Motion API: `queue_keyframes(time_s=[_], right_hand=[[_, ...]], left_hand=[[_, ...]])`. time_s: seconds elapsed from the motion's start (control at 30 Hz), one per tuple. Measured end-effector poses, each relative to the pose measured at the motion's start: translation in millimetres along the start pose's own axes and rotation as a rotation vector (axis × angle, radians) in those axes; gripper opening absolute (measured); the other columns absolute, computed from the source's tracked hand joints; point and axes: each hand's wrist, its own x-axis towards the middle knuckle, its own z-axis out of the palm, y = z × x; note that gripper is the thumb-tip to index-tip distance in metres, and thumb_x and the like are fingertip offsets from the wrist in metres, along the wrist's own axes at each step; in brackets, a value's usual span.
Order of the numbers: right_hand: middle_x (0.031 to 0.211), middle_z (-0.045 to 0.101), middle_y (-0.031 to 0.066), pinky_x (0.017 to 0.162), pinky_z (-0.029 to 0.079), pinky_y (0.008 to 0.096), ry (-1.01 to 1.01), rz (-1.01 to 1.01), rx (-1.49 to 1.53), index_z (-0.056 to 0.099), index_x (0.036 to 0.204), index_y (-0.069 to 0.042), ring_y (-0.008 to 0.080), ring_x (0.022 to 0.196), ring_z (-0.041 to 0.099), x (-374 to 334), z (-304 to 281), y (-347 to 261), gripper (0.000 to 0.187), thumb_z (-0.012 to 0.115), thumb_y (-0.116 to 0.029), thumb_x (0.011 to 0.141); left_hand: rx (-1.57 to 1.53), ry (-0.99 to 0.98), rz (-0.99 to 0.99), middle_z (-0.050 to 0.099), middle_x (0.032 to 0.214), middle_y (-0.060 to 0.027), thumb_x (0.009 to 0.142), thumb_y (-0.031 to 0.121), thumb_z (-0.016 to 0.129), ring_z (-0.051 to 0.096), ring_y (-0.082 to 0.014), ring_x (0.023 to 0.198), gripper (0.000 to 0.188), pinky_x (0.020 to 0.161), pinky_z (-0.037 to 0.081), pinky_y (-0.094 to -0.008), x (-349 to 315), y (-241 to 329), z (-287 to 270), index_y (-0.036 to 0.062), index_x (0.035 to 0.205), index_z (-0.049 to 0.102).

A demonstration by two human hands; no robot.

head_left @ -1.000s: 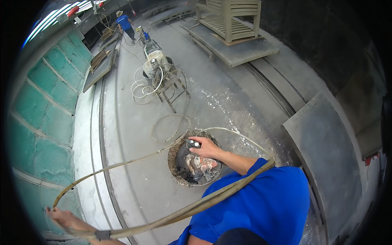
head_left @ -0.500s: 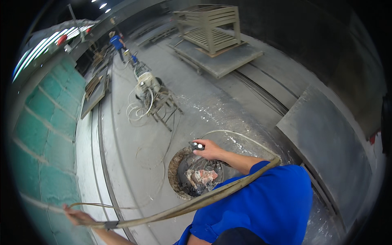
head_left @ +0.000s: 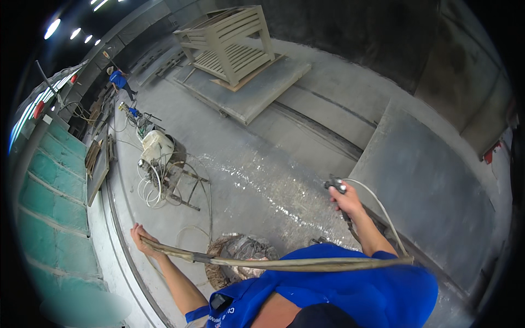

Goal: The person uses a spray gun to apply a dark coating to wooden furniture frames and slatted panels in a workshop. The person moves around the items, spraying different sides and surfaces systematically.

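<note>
My right hand [head_left: 348,200], out over the floor at the right, is closed around the grip of a dark spray gun [head_left: 334,185]. A pale hose [head_left: 376,193] curves back from the gun toward my right elbow. My left hand [head_left: 144,239] is closed on a thick bundle of yellowish hoses [head_left: 306,264], which stretches across my front to the right arm. Beneath the bundle, partly hidden by it and my blue shirt, stands a round bin [head_left: 217,273] with crumpled plastic [head_left: 249,247] inside.
A pump unit [head_left: 158,147] with coiled hoses stands on a frame ahead left. Beyond, a slatted wooden frame [head_left: 235,49] rests on a low platform [head_left: 249,106]. At right lies a large grey board [head_left: 426,180]. Another person [head_left: 117,80] walks far left, near green wall panels [head_left: 54,213].
My right hand has swung with the spray gun from above the bin out to the right. The left hand has moved forward, still gripping the hoses. The whole view has shifted.
</note>
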Motion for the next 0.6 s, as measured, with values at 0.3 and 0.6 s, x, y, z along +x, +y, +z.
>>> queue_keyframes(time_s=[0.3, 0.6], right_hand=[[0.096, 0.067, 0.0062, 0.043, 0.046, 0.0280, 0.116, 0.074, 0.080, 0.038, 0.163, -0.025, 0.0153, 0.077, 0.068, 105, -12, -31, 0.055, 0.054, -0.033, 0.111], [0.092, 0.064, 0.0033, 0.044, 0.045, 0.0265, 0.261, -0.023, 0.128, 0.043, 0.160, -0.021, 0.0128, 0.074, 0.064, 301, 101, -139, 0.054, 0.056, -0.036, 0.110]], left_hand=[[-0.112, -0.208, -0.153, 0.075, 0.103, -0.0157, 0.100, 0.011, 0.067, 0.068, -0.0330, 0.108, 0.013, 0.109, 0.047, -0.0481, -49, 14, 184, -0.0003, 0.094, 0.070], [0.105, -0.960, -0.372, 0.074, 0.091, -0.0231, 0.093, 0.024, 0.076, 0.072, -0.0403, 0.086, 0.024, 0.080, 0.055, -0.0441, 49, 44, 368, 0.0005, 0.097, 0.077]])
